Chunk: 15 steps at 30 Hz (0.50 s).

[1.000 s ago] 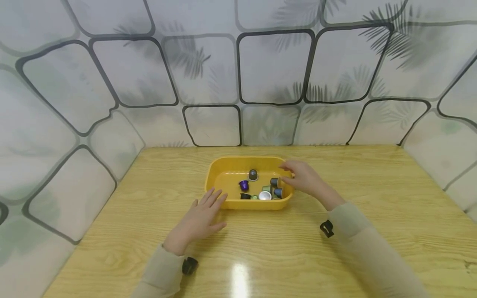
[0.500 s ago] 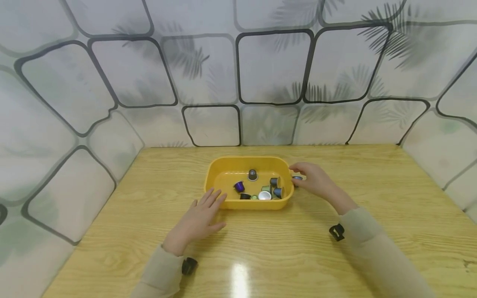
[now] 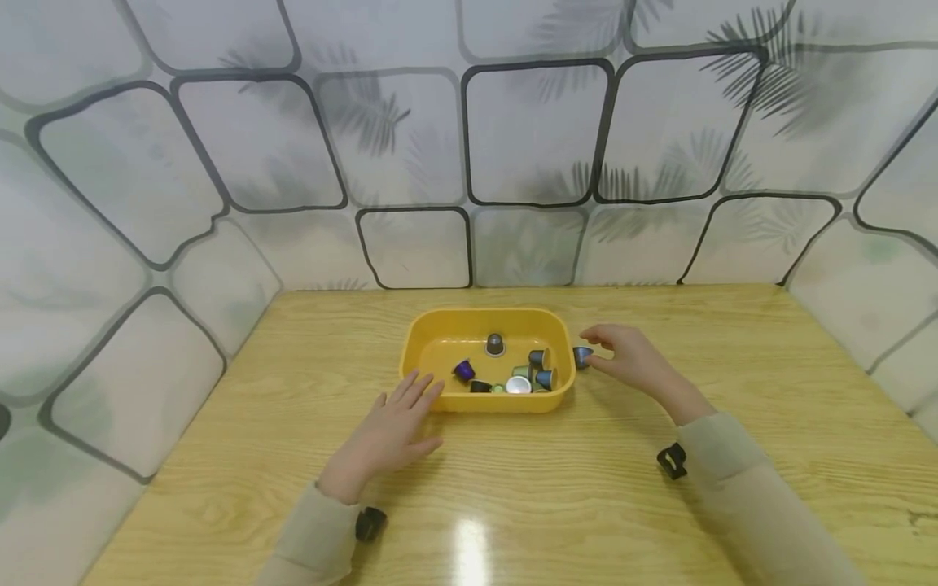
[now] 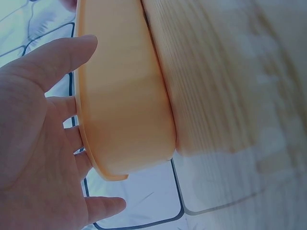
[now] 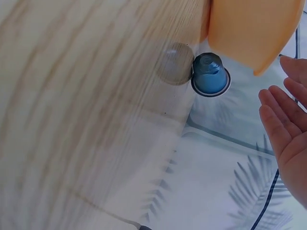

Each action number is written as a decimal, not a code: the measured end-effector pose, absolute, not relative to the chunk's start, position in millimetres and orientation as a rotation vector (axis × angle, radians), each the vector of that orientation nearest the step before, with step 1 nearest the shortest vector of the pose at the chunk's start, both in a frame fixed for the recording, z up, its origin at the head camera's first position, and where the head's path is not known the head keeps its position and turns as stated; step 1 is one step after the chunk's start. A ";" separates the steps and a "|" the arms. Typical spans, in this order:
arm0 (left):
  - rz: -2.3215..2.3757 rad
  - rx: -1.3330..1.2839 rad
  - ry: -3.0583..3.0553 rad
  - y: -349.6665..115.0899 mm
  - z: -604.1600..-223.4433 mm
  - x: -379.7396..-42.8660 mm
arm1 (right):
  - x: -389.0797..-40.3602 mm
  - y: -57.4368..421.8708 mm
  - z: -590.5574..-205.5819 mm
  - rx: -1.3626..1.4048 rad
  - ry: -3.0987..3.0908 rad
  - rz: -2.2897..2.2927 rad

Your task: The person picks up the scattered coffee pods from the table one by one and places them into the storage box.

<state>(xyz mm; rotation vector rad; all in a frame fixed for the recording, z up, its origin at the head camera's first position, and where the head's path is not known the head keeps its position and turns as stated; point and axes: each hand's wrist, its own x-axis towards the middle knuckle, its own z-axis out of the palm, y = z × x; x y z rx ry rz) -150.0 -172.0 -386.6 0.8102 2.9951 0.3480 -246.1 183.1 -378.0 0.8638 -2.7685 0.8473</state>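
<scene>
A yellow tray (image 3: 484, 403) stands on the wooden table with several coffee capsules in it. My left hand (image 3: 388, 427) reaches to its near left rim with fingers extended. In the left wrist view, those fingers pass behind the rim and the thumb (image 4: 76, 50) overlaps the tray wall. Just outside the tray's right end, a blue coffee capsule (image 3: 581, 356) lies on its side on the table. My right hand (image 3: 633, 362) hovers beside it, loosely bent. The right wrist view shows a gap between these fingers (image 5: 280, 112) and the blue capsule (image 5: 209, 74).
Inside the tray a grey capsule (image 3: 494, 343) stands towards the back and a purple one (image 3: 464, 370) lies left of centre. Others, including a silver-faced capsule (image 3: 518, 385), cluster at the front right. A patterned wall (image 3: 528, 244) borders the table's far edge.
My right hand has moved right, from over the tray's right end to outside it, and the blue capsule now shows there. The purple capsule has shifted left in the tray. My left hand stays put.
</scene>
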 end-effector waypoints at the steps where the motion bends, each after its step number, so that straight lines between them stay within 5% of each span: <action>1: 0.351 0.807 2.993 -172.1 -386.4 -149.6 | -247.0 182.9 -378.4 0.867 -2.772 0.845; 15: 0.360 0.813 2.989 -172.4 -385.2 -148.8 | -268.1 184.4 -387.8 0.961 -2.838 0.698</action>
